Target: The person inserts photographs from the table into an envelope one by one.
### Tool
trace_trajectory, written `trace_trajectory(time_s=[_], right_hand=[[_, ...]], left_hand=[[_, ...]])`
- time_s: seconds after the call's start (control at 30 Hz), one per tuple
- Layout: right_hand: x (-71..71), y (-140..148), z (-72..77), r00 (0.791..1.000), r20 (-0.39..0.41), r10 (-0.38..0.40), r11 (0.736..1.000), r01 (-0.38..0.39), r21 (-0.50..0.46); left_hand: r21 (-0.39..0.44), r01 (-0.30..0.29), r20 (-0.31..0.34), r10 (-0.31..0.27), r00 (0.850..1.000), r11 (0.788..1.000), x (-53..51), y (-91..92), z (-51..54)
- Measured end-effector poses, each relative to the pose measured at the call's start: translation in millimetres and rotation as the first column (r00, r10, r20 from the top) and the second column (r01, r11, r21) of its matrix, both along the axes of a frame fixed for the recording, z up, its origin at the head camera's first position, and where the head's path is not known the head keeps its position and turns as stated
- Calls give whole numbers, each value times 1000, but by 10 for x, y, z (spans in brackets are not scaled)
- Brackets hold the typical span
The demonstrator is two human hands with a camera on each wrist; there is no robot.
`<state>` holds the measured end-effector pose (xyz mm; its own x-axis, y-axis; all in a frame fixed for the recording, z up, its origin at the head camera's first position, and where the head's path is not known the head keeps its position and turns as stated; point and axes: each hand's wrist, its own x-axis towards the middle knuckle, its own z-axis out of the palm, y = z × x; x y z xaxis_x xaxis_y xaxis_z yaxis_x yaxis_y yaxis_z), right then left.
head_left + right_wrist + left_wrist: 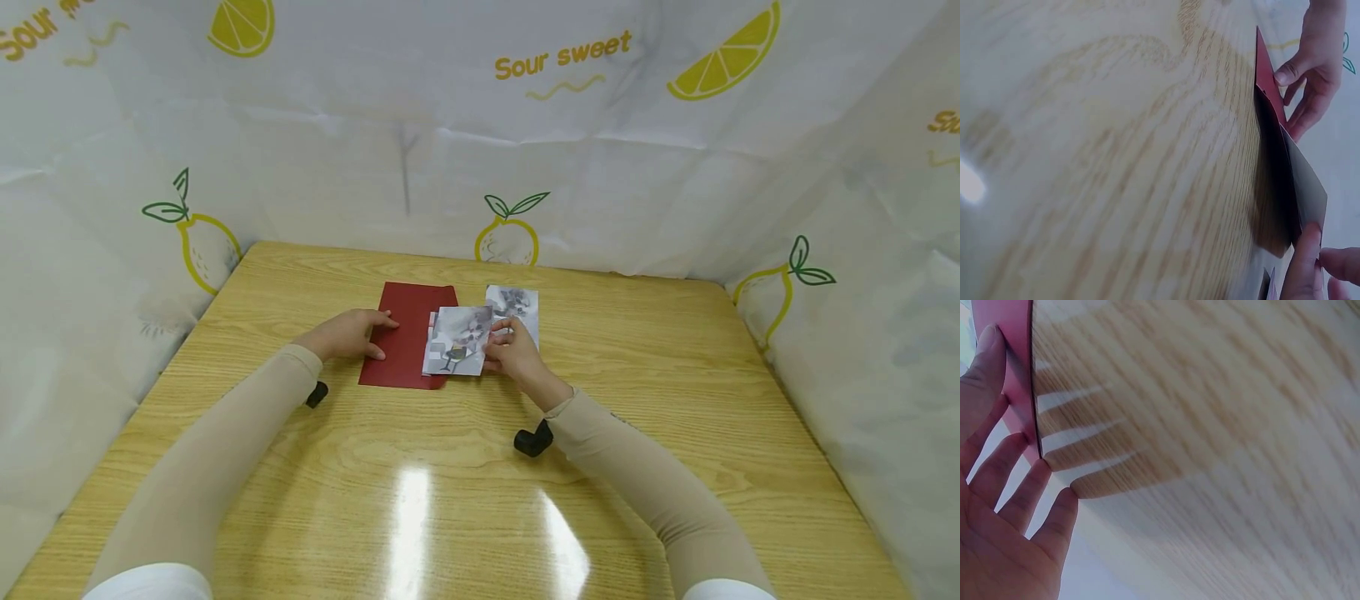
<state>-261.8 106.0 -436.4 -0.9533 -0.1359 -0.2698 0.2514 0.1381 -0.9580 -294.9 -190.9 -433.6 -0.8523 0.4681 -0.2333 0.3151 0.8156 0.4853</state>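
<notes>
A flat red envelope lies left of centre on the table. My left hand rests on its left side, thumb and fingertips touching it; in the left wrist view the fingers are spread and fairly straight at its edge. With thumb and fingers my right hand pinches the right edge of a white printed card, whose left part lies over the envelope. A pinkish edge shows beneath that card. In the right wrist view the held card tilts up from the table. Another grey-patterned card lies behind my right hand, partly hidden.
The wooden table carries these papers near its middle. Small black pieces, one by the right wrist and one by the left, show beneath the forearms. A white lemon-printed cloth hangs behind and at both sides.
</notes>
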Motion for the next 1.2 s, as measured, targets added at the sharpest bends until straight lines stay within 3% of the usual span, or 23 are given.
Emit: trace_trajectory(time_s=[0.17, 0.87, 1.2], right_hand=[[17, 11, 18, 1000, -18, 24, 1000, -24, -1], [-42, 12, 42, 998, 45, 44, 999, -44, 12], [-42, -55, 51, 999, 45, 26, 1000, -26, 8]], left_hand=[[-1, 8, -9, -8, 1000, 1000, 0, -4, -3], [-8, 27, -30, -27, 999, 1000, -18, -13, -29], [-7, 22, -29, -22, 999, 1000, -23, -15, -47]])
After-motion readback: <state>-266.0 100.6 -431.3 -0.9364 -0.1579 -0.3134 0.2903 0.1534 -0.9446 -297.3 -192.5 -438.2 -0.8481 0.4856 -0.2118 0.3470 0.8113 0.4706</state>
